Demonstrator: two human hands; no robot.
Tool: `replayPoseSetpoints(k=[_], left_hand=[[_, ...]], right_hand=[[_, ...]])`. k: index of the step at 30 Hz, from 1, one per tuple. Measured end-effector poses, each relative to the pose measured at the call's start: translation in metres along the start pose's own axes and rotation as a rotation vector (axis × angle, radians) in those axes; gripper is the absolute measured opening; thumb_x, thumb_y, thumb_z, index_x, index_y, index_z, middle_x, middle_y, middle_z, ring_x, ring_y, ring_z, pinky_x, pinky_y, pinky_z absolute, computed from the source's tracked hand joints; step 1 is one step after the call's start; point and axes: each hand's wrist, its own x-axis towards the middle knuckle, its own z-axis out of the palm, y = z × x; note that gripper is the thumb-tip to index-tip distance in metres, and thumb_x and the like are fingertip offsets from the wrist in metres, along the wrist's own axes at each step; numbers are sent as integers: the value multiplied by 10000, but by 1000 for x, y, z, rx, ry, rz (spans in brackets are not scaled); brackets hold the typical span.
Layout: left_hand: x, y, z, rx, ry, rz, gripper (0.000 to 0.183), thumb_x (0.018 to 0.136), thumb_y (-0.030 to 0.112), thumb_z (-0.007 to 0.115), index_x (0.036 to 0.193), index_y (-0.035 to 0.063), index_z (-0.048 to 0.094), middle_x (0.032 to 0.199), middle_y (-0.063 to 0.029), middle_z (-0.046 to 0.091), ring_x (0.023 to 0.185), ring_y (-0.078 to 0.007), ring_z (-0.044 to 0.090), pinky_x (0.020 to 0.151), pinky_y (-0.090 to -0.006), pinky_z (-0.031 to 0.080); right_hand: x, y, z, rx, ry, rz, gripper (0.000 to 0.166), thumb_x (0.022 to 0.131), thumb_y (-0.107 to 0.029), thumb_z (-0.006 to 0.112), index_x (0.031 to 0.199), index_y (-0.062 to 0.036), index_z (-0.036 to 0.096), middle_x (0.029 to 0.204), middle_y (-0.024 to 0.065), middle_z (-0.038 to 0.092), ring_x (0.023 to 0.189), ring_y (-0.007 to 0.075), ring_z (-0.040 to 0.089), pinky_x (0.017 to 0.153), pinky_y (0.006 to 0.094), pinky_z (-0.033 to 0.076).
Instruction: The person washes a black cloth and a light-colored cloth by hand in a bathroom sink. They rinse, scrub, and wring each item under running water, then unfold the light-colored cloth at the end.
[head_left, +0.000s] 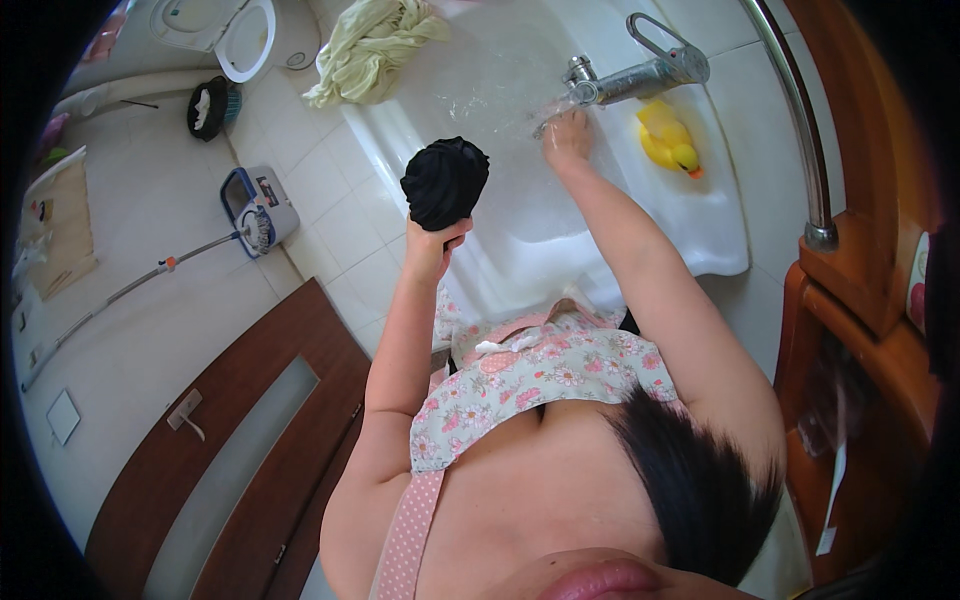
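Observation:
My left hand grips a bunched black cloth and holds it up over the left rim of the white basin. My right hand is at the spout of the chrome faucet, its fingers in running water. Splashes and the bent fingers hide whether it holds anything. Cloudy, rippling water lies in the basin. On the right ledge, beside the faucet, sits a yellow rubber duck. A twisted pale green cloth hangs over the basin's far left edge.
A toilet stands at the upper left. Left of the basin are a mop bucket with a long-handled mop and a brown door. A curved metal rail and a wooden cabinet are on the right.

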Motion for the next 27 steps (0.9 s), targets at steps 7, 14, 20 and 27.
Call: replayPoseSetpoints(k=[7, 14, 20, 27], left_hand=[[2, -4, -5, 4, 10, -3, 330, 604, -136, 617, 877, 24, 522, 716, -51, 523, 546, -120, 457, 437, -233, 298], [2, -2, 1, -62, 29, 1, 336, 607, -124, 620, 897, 22, 530, 765, -52, 522, 588, -124, 468, 447, -239, 305], [5, -7, -6, -50, 53, -16, 333, 606, -119, 619, 891, 30, 530, 755, -38, 508, 582, -124, 457, 454, -243, 305], [6, -9, -5, -62, 24, 17, 372, 613, -97, 587, 972, -18, 529, 799, -103, 545, 619, -171, 516, 427, -240, 321]], right_hand=[[16, -7, -11, -12, -176, 59, 244, 879, -183, 461, 1064, -148, 616, 1132, 66, 573, 1108, 260, 480, 873, 410, 431], [25, -8, 3, -10, -234, 37, 286, 883, -183, 455, 1129, -136, 594, 1174, 84, 568, 1152, 279, 471, 897, 404, 423], [21, -9, -10, -18, -231, 16, 271, 887, -190, 449, 1101, -133, 605, 1148, 74, 572, 1127, 269, 480, 904, 392, 417], [17, -14, -1, 53, -185, 74, 242, 877, -181, 467, 1046, -116, 627, 1175, 45, 546, 1102, 259, 487, 879, 389, 434]])
